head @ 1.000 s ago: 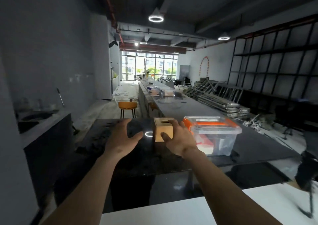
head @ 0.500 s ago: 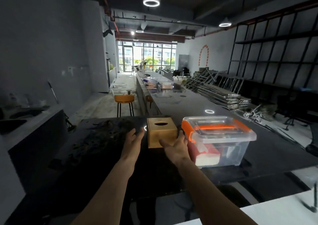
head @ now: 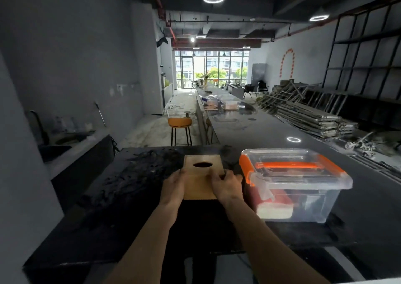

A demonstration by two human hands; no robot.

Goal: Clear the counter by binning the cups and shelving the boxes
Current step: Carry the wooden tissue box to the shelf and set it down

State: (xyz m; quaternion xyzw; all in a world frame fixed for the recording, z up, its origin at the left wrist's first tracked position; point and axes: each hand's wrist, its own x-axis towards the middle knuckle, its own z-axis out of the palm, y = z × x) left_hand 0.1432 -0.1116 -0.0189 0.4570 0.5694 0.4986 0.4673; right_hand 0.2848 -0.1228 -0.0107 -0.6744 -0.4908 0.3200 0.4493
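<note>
Both hands clasp a wooden box (head: 202, 175) on the dark surface (head: 121, 197): left hand (head: 173, 186) and right hand (head: 226, 186) pressed against opposite sides. Just right, a lidded clear bin (head: 297, 186) holds indistinct items.

Unfinished commercial space under fit-out, long dark counter (head: 271, 131), stacked metal framing (head: 308, 116), bare ceiling pipes (head: 217, 21)
</note>
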